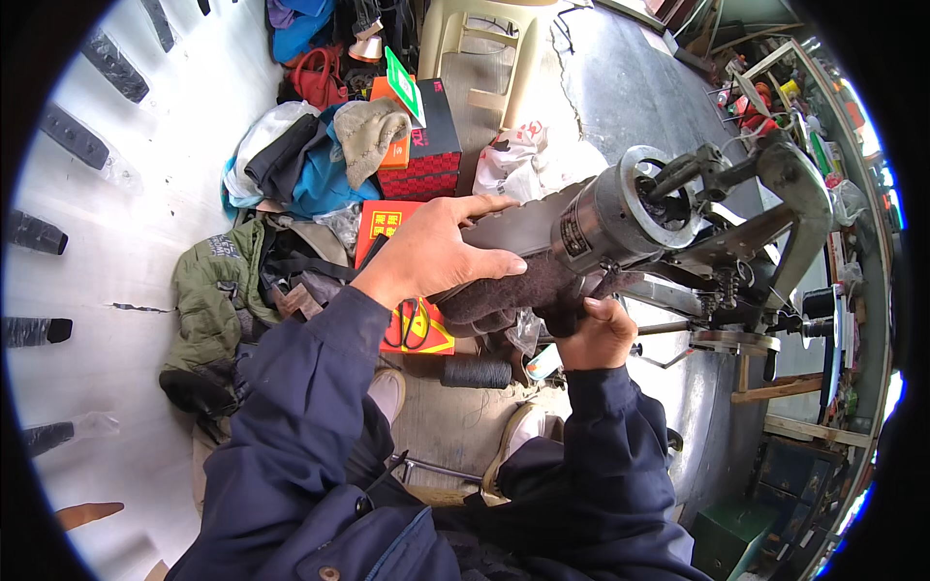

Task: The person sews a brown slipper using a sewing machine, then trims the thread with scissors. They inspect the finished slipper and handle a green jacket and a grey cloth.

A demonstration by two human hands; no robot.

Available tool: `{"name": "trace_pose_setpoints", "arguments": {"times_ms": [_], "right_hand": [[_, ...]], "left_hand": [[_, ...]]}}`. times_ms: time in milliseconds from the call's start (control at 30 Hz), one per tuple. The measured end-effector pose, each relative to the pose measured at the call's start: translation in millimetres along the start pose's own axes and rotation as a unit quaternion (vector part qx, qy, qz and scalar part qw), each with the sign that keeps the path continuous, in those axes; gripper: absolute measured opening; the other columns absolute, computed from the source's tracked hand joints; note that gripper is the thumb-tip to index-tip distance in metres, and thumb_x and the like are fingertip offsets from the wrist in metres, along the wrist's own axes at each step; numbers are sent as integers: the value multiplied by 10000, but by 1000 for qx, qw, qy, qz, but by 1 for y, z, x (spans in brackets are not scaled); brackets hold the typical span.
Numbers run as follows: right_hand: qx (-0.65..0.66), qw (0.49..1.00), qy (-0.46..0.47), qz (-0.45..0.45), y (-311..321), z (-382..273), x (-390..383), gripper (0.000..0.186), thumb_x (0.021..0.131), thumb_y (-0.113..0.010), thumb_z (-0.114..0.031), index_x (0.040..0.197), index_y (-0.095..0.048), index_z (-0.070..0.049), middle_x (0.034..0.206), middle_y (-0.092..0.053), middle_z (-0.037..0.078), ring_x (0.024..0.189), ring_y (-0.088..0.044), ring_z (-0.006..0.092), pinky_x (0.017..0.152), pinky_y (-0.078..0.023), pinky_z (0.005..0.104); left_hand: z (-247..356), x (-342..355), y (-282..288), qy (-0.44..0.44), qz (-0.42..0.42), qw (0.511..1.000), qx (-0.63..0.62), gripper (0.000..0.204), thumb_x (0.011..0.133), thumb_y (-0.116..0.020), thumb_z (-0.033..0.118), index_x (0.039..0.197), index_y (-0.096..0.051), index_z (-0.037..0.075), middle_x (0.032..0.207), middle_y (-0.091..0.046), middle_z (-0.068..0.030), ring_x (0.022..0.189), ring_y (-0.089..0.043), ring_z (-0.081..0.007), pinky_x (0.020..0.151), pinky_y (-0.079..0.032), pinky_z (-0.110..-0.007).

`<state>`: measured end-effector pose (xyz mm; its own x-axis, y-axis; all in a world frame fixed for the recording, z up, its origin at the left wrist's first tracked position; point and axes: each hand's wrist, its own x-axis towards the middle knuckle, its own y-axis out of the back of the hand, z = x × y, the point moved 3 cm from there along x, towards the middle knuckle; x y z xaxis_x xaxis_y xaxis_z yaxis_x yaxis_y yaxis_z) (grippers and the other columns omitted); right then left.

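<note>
Evidently, the fuzzy brown piece (511, 292) lies between — right hand (598, 339) clasping it, left hand (426, 250) spread, hold unclear.

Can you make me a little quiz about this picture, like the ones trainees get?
1. Pick one. What colour is the plastic chair?
A) Red
B) Cream
C) Blue

2. True or false: the person's right hand is touching the brown fuzzy material.

3. Short answer: in the picture, on which side of the person's left hand is the cobbler's sewing machine?

Key:
1. B, cream.
2. True; its thumb presses against the material.
3. The right side.
</note>
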<state>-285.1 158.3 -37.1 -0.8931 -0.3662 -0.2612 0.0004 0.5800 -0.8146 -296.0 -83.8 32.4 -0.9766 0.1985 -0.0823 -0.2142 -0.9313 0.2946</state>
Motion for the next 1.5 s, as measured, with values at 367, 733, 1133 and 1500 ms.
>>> {"name": "trace_pose_setpoints", "arguments": {"times_ms": [367, 733, 1133, 1500], "right_hand": [[-2, 999, 35, -3, -5, -2, -2, 620, 775, -550, -141, 1374, -547, 18, 1387, -618, 176, 1305, -572, 353, 1182, -386, 511], [-13, 998, 49, 28, 0, -3, -2, 558, 789, -522, -138, 1314, -572, 42, 1300, -659, 212, 1241, -611, 371, 1150, -421, 508], [-11, 999, 42, 32, 12, -7, -4, 492, 816, -538, -144, 1272, -589, 35, 1235, -683, 208, 1164, -649, 369, 1106, -464, 512], [-6, 999, 38, 32, 14, -6, -3, 486, 811, -529, -150, 1240, -610, 63, 1257, -680, 222, 1201, -638, 378, 1120, -453, 526]], "left_hand": [[-5, 0, -9, -8, 11, 998, -65, 641, 786, -862, 219, 1365, -641, 53, 1175, -712, -54, 1060, -636, -119, 1003, -479, -302], [-12, 7, -12, -23, 11, 998, -57, 665, 787, -873, 227, 1380, -620, 64, 1214, -675, -59, 1084, -621, -132, 999, -476, -289], [-6, 11, -12, -70, 9, 997, -13, 651, 805, -860, 301, 1367, -619, 79, 1139, -706, -83, 1097, -640, -196, 1009, -476, -340], [0, 13, -16, -21, 38, 997, 64, 740, 781, -857, 431, 1379, -620, 66, 1114, -740, -175, 1009, -713, -265, 935, -531, -354]]}}
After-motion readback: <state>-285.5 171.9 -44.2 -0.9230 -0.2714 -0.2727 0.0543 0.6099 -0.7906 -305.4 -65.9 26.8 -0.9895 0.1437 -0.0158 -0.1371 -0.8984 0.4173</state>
